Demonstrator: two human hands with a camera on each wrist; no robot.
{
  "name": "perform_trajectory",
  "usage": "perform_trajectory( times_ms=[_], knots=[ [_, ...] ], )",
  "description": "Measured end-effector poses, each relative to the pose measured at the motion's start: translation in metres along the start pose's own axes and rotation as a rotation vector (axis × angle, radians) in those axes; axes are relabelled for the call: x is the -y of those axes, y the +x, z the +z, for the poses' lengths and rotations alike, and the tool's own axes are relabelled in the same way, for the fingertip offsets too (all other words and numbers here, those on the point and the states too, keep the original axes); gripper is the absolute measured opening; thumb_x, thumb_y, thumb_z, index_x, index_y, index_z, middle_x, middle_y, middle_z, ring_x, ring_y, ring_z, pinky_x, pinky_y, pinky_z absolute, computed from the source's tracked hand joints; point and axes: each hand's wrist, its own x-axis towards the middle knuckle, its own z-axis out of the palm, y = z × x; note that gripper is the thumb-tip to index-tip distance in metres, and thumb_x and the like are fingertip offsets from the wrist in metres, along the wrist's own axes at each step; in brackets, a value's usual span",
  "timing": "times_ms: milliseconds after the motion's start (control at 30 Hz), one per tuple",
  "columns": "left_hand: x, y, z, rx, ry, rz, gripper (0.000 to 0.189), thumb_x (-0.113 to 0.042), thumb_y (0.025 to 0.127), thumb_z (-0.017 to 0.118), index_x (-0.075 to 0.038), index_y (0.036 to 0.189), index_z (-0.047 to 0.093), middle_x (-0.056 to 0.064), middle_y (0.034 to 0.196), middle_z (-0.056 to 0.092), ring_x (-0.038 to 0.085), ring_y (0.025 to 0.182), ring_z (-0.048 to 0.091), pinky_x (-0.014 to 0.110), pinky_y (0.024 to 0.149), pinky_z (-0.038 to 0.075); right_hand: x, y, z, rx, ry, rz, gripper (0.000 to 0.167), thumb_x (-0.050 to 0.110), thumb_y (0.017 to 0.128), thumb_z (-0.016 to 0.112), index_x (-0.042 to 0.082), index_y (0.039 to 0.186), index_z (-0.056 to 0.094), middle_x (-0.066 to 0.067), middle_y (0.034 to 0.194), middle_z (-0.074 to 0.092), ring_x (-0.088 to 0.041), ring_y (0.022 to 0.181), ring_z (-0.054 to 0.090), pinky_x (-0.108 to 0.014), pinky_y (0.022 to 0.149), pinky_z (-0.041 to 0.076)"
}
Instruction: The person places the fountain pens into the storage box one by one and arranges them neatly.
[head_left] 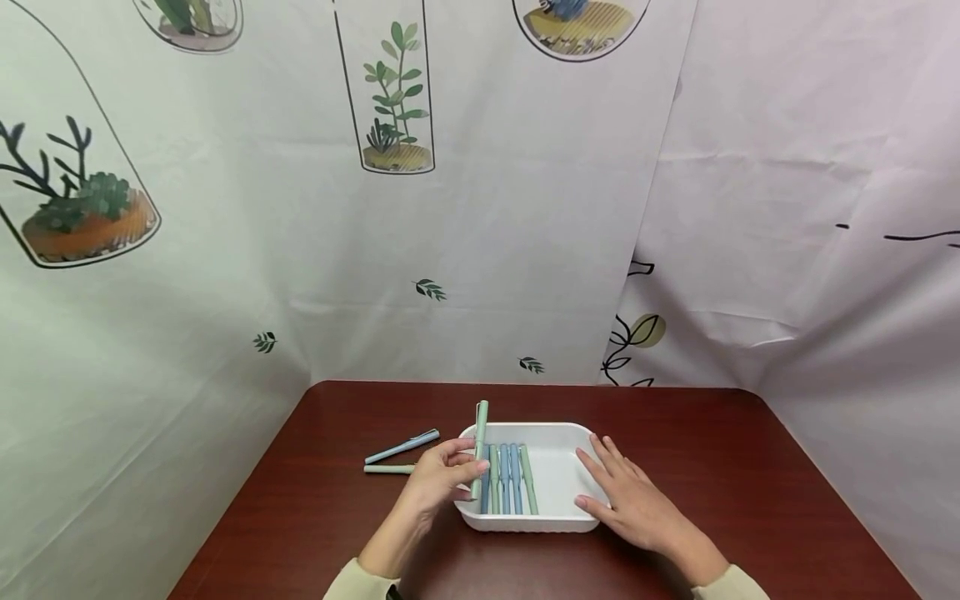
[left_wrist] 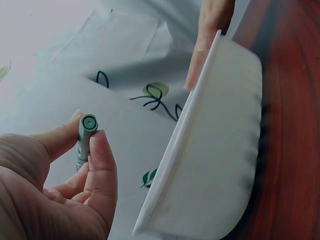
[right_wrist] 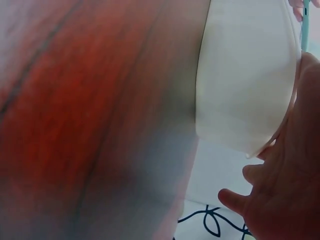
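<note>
My left hand [head_left: 442,477] pinches a light green pen [head_left: 481,425] between thumb and fingers, above the left side of a white tray [head_left: 566,523]. In the left wrist view the round end of this green pen [left_wrist: 89,122] faces the camera. Inside the tray, several pens lie side by side, among them a blue pen [head_left: 505,477] and a green pen [head_left: 528,479]. The right hand [head_left: 637,504] rests at the tray's right rim with its fingers straight and spread. Seen from the right wrist, those fingers reach over the edge of the tray [right_wrist: 245,75].
Left of the tray, a blue pen [head_left: 402,447] and a green pen [head_left: 388,469] lie on the dark red-brown table [head_left: 300,517]. A white printed cloth [head_left: 487,250] hangs behind the table and along its sides.
</note>
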Motion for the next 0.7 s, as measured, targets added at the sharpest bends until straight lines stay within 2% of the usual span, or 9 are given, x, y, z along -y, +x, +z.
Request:
perform_trajectory(
  times_ms=[300,533,700],
  knots=[
    [0.002,0.002,0.021,0.071,-0.013,-0.001,0.052,-0.011,0.087,0.079,0.005,0.130,0.052,0.000,0.085,0.069,0.008,0.069,0.061,0.025,0.056,0.054,-0.008,0.000,-0.001,0.017,0.078,-0.022,0.070,0.055,0.099,0.057,0.014,0.154,0.045,-0.017,0.165,0.026,-0.046,0.149,0.025,-0.067,0.108,0.035],
    [0.004,0.007,0.034,0.097,-0.003,0.022,0.049,-0.008,0.090,0.075,0.008,0.130,0.051,-0.003,0.081,0.068,0.008,0.061,0.054,0.023,0.052,0.052,-0.009,-0.001,0.000,-0.007,0.008,-0.053,0.070,0.055,0.099,0.058,0.015,0.154,0.045,-0.015,0.164,0.030,-0.042,0.149,0.028,-0.061,0.109,0.039],
    [0.004,0.010,0.042,0.116,0.038,0.016,0.051,-0.008,0.089,0.076,0.011,0.129,0.052,-0.001,0.081,0.066,0.010,0.065,0.058,0.024,0.052,0.054,-0.010,-0.001,-0.002,-0.026,-0.005,-0.087,0.069,0.052,0.099,0.059,0.011,0.153,0.046,-0.016,0.162,0.034,-0.040,0.148,0.032,-0.059,0.108,0.041]
  ],
)
